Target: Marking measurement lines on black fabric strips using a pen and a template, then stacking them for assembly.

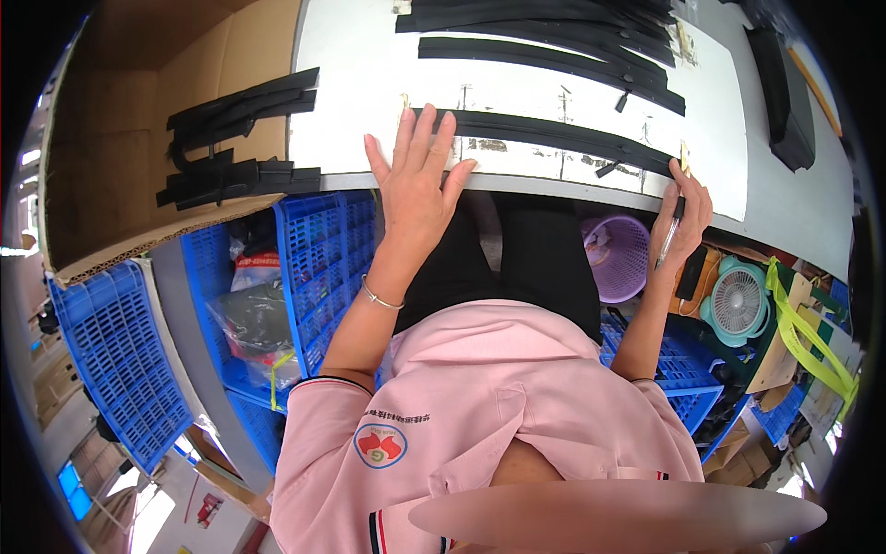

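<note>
My left hand [417, 181] lies flat with fingers spread on the left end of a long black zipper strip [554, 135] at the near edge of the white table [360, 83]. My right hand [681, 217] is curled around a pen [671, 235] held point down at the strip's right end, by the table edge. Two more black zipper strips [554, 57] lie farther back on the table, roughly parallel to the first.
An open cardboard box [120, 138] at left holds several black strips [240, 138]. Under the table are blue plastic crates [314, 258], a purple basket [620, 258] and a small teal fan [738, 300]. Black parts [784, 92] lie at the far right.
</note>
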The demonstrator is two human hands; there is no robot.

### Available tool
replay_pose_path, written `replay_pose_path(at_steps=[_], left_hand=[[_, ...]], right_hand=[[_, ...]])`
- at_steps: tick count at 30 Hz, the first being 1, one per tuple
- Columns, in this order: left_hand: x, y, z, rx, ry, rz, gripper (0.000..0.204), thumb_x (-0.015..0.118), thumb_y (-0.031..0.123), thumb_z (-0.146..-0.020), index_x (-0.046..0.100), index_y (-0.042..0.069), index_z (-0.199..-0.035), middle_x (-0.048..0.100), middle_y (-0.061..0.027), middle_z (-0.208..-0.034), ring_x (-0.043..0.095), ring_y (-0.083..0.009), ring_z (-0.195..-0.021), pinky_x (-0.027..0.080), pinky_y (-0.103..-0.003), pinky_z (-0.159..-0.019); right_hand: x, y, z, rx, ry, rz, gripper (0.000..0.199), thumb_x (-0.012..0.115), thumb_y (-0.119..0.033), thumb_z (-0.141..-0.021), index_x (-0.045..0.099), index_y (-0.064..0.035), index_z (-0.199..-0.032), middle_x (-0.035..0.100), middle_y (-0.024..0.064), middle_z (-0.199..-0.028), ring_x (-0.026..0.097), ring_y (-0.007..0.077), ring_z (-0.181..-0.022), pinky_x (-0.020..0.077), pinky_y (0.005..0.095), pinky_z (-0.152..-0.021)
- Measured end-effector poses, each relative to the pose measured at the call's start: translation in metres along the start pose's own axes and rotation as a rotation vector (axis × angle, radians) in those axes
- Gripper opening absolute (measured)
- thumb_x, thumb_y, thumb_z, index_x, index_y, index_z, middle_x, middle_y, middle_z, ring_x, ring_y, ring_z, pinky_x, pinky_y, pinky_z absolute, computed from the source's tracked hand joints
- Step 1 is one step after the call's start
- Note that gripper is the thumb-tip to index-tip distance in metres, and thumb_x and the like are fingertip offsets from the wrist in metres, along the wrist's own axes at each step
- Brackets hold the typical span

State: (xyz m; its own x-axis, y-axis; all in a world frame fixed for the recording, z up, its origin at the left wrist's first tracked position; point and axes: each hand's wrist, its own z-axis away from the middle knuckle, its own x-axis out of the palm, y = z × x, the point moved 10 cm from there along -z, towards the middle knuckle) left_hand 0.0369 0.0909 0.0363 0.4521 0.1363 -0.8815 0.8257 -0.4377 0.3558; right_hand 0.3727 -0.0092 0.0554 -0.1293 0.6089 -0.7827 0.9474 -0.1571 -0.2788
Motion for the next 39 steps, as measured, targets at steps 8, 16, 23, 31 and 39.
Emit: replay_pose_path(at_steps=[8,16,23,31,39], left_hand=[[-0.003,0.000,0.001,-0.001,0.087,0.022,0.056,0.073,0.035,-0.092,0.060,0.012,-0.141,0.054,-0.0115,-0.148,0.044,-0.0312,-0.143,0.012,-0.063,-0.120],[-0.003,-0.003,0.001,-0.048,0.083,0.055,0.058,0.073,0.035,-0.091,0.059,0.015,-0.143,0.053,-0.0074,-0.151,0.043,-0.0270,-0.145,0.012,-0.058,-0.121],[-0.007,-0.005,0.003,-0.030,0.152,0.074,0.057,0.076,0.037,-0.087,0.063,0.013,-0.138,0.056,-0.0073,-0.147,0.047,-0.0269,-0.141,0.018,-0.059,-0.119],[-0.009,-0.003,0.003,-0.002,0.182,0.080,0.058,0.077,0.037,-0.086,0.063,0.011,-0.136,0.056,-0.0081,-0.146,0.048,-0.0281,-0.139,0.022,-0.062,-0.117],[-0.007,-0.004,0.002,-0.031,0.151,0.061,0.055,0.075,0.037,-0.088,0.064,0.014,-0.138,0.057,-0.0052,-0.146,0.046,-0.0245,-0.141,0.017,-0.056,-0.119]], right_hand=[[0.054,-0.100,-0.031,0.388,-0.327,-0.980,0.023,0.060,-0.016,-0.104,0.073,-0.0011,-0.115,0.074,0.0057,-0.097,0.060,0.0066,-0.078,0.0477,0.0224,-0.069],[0.120,-0.191,-0.044,0.230,-0.412,-1.068,0.021,0.068,-0.014,-0.098,0.074,0.0047,-0.094,0.074,0.0041,-0.091,0.065,0.0079,-0.069,0.0476,0.0220,-0.060],[0.122,-0.201,-0.045,0.123,-0.414,-0.939,0.028,0.069,-0.016,-0.098,0.072,0.0087,-0.086,0.075,0.0055,-0.092,0.067,0.0128,-0.065,0.0486,0.0252,-0.060],[0.120,-0.203,-0.044,0.053,-0.413,-0.844,0.029,0.069,-0.018,-0.098,0.072,0.0083,-0.088,0.075,0.0058,-0.093,0.068,0.0131,-0.063,0.0488,0.0255,-0.058],[0.122,-0.203,-0.041,0.068,-0.489,-0.966,0.021,0.068,-0.011,-0.096,0.074,0.0072,-0.088,0.076,0.0060,-0.084,0.068,0.0108,-0.062,0.0487,0.0251,-0.055]])
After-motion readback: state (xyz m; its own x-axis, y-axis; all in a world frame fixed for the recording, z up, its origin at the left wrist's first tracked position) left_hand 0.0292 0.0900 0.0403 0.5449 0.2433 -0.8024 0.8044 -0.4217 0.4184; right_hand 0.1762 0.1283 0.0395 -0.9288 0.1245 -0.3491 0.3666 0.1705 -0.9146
